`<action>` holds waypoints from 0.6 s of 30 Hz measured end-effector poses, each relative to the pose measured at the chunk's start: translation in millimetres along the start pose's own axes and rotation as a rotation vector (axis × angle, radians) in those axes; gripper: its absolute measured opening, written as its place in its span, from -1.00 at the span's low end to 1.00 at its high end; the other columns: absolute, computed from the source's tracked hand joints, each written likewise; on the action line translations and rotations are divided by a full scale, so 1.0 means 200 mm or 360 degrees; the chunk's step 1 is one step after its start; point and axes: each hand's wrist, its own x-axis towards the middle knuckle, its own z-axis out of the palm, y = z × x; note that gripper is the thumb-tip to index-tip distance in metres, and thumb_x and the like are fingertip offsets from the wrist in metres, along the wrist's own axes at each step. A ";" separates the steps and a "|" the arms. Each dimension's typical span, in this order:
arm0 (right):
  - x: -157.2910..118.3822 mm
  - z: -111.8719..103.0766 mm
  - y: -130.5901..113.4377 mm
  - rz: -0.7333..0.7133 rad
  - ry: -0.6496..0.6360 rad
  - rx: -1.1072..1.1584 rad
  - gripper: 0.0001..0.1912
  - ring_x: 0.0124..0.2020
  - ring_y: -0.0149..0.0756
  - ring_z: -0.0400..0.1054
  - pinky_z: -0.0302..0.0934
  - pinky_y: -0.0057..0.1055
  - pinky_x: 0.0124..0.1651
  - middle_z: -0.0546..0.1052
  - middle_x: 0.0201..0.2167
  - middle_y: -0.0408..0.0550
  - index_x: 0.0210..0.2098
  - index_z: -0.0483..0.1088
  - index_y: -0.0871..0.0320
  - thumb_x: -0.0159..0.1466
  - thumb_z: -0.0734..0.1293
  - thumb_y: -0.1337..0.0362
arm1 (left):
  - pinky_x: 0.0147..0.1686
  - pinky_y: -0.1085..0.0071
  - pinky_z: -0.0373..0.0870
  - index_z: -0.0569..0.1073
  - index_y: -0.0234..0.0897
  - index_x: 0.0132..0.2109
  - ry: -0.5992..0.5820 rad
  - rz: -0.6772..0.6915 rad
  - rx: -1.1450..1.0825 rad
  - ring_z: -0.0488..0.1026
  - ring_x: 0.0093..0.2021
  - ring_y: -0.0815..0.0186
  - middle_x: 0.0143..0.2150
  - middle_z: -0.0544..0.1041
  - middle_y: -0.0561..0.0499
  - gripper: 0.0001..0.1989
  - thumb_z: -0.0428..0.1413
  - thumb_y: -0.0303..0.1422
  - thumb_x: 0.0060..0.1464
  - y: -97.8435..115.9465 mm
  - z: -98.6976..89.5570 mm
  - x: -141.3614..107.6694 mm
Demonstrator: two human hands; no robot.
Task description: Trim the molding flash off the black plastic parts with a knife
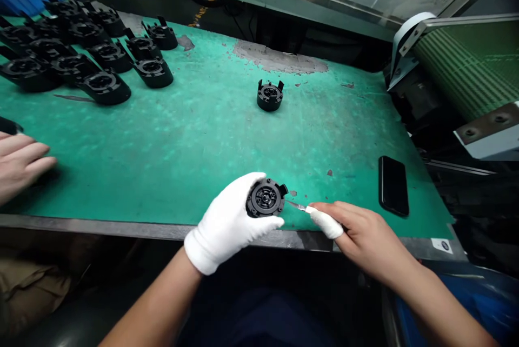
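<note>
Wearing a white glove, my left hand (232, 216) is wrapped round a black round plastic part (265, 198) just above the table's front edge. The part's ringed face points up toward me, and a tab juts from its upper right. My right hand (352, 224), bare except for a white cover on the thumb, grips a small knife (298, 206) with a thin metal blade. The blade's tip points left and lies at the part's right rim; whether it touches I cannot tell. Most of the knife's handle is hidden in my fingers.
A similar black part (270, 96) stands on the green mat (203, 136). Several more black parts (103, 86) cluster at the far left. A phone (393, 185) lies at right, near a green conveyor belt (478, 60). Another person's hand (22, 166) rests at the left edge.
</note>
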 end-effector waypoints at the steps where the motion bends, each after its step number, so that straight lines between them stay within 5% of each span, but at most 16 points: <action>1: 0.02 -0.01 0.01 -0.0045 -0.0058 -0.0029 -0.64 -0.16 -0.25 0.46 0.31 -0.27 -0.11 0.54 -0.13 -0.16 0.15 0.36 -0.22 0.44 0.11 0.18 | 0.31 0.18 0.26 0.24 -0.14 0.28 -0.0087 -0.0015 0.0023 0.34 0.26 0.13 0.27 0.38 -0.03 -0.16 0.36 -0.03 -0.09 -0.01 -0.04 0.02; 8: 0.17 0.00 0.04 -0.0361 -0.0143 -0.0292 -0.58 -0.32 -0.28 0.43 0.15 -0.35 -0.32 0.47 -0.28 -0.15 0.23 0.29 -0.18 0.44 0.10 0.23 | 0.33 0.27 0.23 0.17 -0.03 0.35 -0.0543 0.0002 0.0033 0.30 0.30 0.18 0.34 0.31 0.09 -0.05 0.34 0.07 -0.13 -0.04 -0.20 0.15; 18: 0.22 0.00 0.00 -0.0374 -0.0081 -0.0512 -0.52 -0.39 -0.24 0.42 0.02 -0.33 -0.44 0.46 -0.32 -0.19 0.22 0.28 -0.16 0.35 0.15 0.31 | 0.29 0.31 0.27 0.23 -0.03 0.29 -0.0569 -0.0061 -0.0129 0.37 0.24 0.19 0.27 0.38 0.09 -0.10 0.41 -0.05 -0.17 -0.04 -0.18 0.17</action>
